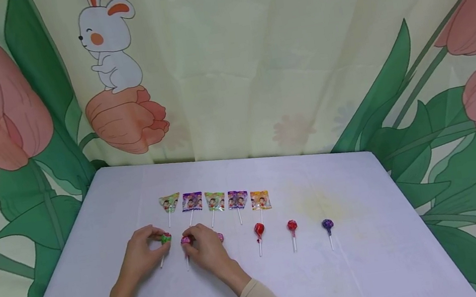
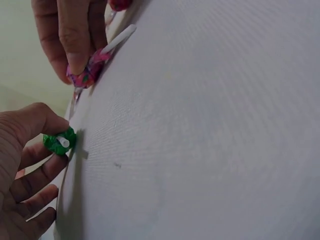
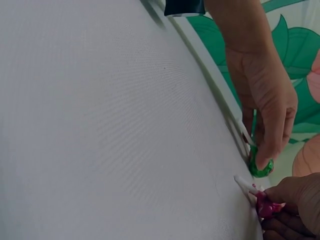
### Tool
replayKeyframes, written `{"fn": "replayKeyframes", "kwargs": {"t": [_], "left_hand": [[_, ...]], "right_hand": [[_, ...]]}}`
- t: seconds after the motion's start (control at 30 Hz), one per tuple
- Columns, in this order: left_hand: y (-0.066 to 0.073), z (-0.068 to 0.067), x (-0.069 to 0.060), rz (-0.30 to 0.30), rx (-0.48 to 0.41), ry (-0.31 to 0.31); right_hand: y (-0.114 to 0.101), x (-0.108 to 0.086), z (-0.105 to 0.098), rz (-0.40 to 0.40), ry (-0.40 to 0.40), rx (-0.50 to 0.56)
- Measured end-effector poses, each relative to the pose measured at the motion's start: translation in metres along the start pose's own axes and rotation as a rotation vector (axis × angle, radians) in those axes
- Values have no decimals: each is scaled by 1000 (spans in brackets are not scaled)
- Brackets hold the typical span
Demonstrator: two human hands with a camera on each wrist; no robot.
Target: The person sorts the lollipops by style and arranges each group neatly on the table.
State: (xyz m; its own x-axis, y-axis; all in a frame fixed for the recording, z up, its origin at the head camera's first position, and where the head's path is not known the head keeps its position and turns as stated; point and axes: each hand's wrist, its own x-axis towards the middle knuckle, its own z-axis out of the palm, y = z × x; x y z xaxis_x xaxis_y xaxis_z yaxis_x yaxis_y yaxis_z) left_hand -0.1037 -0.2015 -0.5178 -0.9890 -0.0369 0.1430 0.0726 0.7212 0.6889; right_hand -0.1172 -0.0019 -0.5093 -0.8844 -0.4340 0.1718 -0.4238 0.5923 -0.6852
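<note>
My left hand (image 1: 145, 253) pinches a green-wrapped lollipop (image 1: 166, 238) by its round head, its white stick pointing toward me. Just to the right, my right hand (image 1: 208, 249) holds a pink-wrapped lollipop (image 1: 185, 240) between thumb and fingers. The left wrist view shows the green lollipop (image 2: 60, 141) stick-end on, and the pink one (image 2: 85, 76) under the other hand's fingertips. In the right wrist view the pink lollipop (image 3: 268, 205) is in my right fingers, close below the green one (image 3: 260, 162). Another pink lollipop (image 1: 220, 237) is partly hidden behind my right hand.
Two red lollipops (image 1: 259, 229) (image 1: 292, 225) and a purple one (image 1: 328, 224) lie to the right in the same row. Behind them runs a row of several flat-packed lollipops, among them an orange one (image 1: 260, 199). A white cloth covers the table (image 1: 374, 271); a printed curtain (image 1: 245, 66) hangs behind.
</note>
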Motion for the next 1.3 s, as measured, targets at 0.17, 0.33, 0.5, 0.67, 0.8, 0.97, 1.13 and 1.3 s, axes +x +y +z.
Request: {"fn": "replayKeyframes", "kwargs": {"t": [0.17,0.33,0.5,0.67,0.8,0.97,1.13,1.3], "left_hand": [[-1,2,0,-2,7,3],[-2,2,0,-4,5,8],[-1,1,0,-12,4,12],[1,0,-1,-24,3,4],[2,-1,-1,-34,12,-3],[1,-1,0,-29,18,-8],[0,-1,1,-24,24,-11],[2,-2,1,-25,30,-26]], "right_hand": [[0,-1,1,29,20,37],[-1,2,1,24,49,37],[-2,5,-1,2,69,37],[-1,8,0,10,64,57],[0,9,4,26,56,51],[0,10,5,39,51,41],[-1,9,4,59,38,55],[-1,9,4,61,41,55]]}}
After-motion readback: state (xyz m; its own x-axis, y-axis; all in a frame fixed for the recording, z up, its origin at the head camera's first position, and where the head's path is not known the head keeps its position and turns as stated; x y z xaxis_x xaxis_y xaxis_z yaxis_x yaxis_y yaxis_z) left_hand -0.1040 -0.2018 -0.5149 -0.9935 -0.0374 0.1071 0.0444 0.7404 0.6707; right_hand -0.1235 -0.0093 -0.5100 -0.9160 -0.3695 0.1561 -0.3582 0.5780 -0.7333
